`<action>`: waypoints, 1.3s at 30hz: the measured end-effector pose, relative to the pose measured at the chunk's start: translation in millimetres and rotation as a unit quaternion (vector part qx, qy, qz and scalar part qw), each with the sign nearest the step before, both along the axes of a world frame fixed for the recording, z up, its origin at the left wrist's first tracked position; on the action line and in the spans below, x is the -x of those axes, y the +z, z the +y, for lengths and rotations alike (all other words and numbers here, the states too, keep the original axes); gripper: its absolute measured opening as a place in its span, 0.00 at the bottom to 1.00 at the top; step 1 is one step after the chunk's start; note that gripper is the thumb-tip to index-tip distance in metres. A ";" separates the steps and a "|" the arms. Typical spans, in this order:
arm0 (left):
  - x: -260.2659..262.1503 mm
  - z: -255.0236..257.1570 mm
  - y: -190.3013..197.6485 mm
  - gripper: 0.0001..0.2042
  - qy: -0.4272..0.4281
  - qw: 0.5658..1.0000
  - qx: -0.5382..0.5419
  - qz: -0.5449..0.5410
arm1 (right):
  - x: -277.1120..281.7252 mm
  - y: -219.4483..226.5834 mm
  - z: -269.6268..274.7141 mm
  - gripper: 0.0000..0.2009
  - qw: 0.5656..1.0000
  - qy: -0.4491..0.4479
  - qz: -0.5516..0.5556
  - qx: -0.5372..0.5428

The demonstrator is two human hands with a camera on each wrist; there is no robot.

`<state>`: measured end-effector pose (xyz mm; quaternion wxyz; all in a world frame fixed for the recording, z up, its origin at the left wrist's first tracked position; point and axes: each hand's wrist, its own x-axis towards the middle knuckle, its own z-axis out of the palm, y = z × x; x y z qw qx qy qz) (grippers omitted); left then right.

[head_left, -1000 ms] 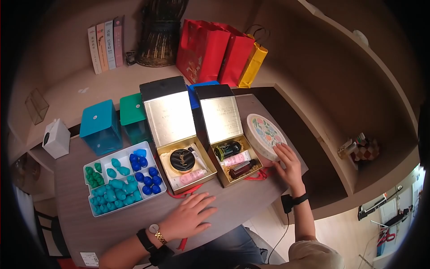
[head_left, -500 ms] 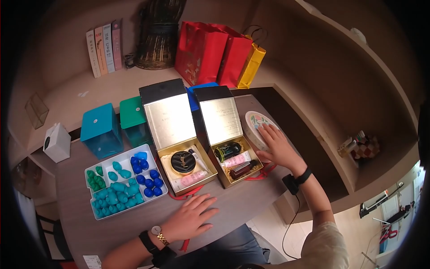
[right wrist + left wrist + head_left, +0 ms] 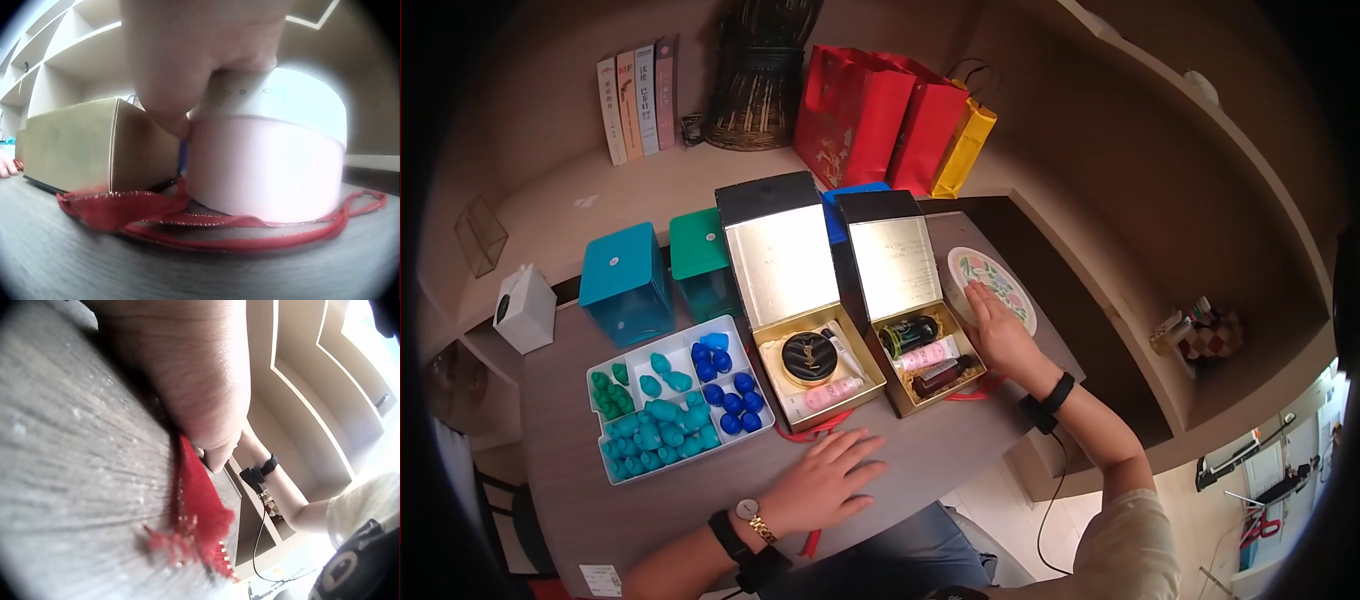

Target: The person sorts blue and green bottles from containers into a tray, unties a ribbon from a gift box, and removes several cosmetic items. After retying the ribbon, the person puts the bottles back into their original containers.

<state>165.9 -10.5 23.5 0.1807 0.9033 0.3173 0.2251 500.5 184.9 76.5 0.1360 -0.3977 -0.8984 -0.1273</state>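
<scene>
My left hand (image 3: 820,487) lies palm down on the table with its fingers relaxed, in front of the left gold box (image 3: 852,392). A red ribbon (image 3: 203,519) sticks out from beneath that hand. On the right, my right hand (image 3: 1008,342) rests with straight fingers on the left part of the round box's floral lid (image 3: 1003,277). Its thumb reaches down beside the pink wall (image 3: 269,172) of that box in the right wrist view. Both gold boxes stand with lids raised. The left one holds a black compact (image 3: 809,358) and tubes; the right gold box (image 3: 912,405) holds small bottles and a pink tube (image 3: 927,355).
A white divided tray (image 3: 690,455) with green, teal and blue pieces stands at left. Behind it are a teal bin (image 3: 622,285), a green bin (image 3: 697,245) and a tissue box (image 3: 525,310). Red bags (image 3: 855,115) and a yellow bag (image 3: 963,150) stand on the shelf.
My right hand has moved from the right front edge of the round box's lid leftward across it to the left part. The left hand has stayed put on the table.
</scene>
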 end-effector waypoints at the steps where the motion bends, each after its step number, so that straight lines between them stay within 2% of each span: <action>1: 0.2 0.1 -0.7 0.23 -0.001 1.000 0.002 0.003 | 0.4 0.0 -1.1 0.30 1.000 0.002 -0.007 -0.011; 4: 0.0 -0.8 0.6 0.23 -0.001 1.000 -0.004 0.003 | 0.4 -2.9 -4.1 0.31 0.998 0.002 -0.040 -0.044; 7: 0.6 -1.3 -1.2 0.23 0.004 1.000 -0.017 0.020 | 3.1 3.1 -6.2 0.28 0.991 0.024 -0.062 -0.114; 10: 1.1 -1.3 -4.5 0.24 0.003 1.000 -0.021 0.023 | 3.1 12.4 -0.9 0.23 0.998 0.022 0.026 -0.058; 13: 0.8 -1.5 -6.6 0.24 0.003 0.999 -0.029 0.022 | 6.7 30.5 -0.8 0.19 0.998 0.038 0.037 -0.030; 14: 1.3 -1.8 -6.8 0.24 0.003 0.999 -0.031 0.021 | 0.6 18.6 6.4 0.24 0.996 0.065 0.040 -0.047; 18: -0.4 -0.7 -6.1 0.24 -0.002 1.000 -0.028 0.004 | 4.0 3.4 4.2 0.34 0.999 0.022 0.049 -0.010; 24: 0.8 -2.0 -7.4 0.24 0.002 1.000 -0.027 0.006 | 3.7 -8.1 6.5 0.34 0.999 -0.012 0.040 -0.003; 30: 0.6 -2.1 -4.3 0.24 0.001 1.000 -0.027 0.010 | 3.9 -6.6 5.1 0.33 0.998 0.015 0.058 -0.036; 33: 1.3 -0.8 -7.6 0.24 -0.001 1.000 -0.023 0.021 | 6.0 0.2 6.1 0.26 0.995 0.009 0.082 -0.047; 36: 1.2 -0.5 -11.2 0.24 0.000 0.999 -0.025 0.026 | 6.4 19.3 11.7 0.25 0.974 -0.139 0.132 0.117; 39: 1.5 -0.1 -10.5 0.24 -0.003 0.999 -0.027 0.023 | -3.6 28.0 15.0 0.27 0.984 -0.037 0.174 -0.001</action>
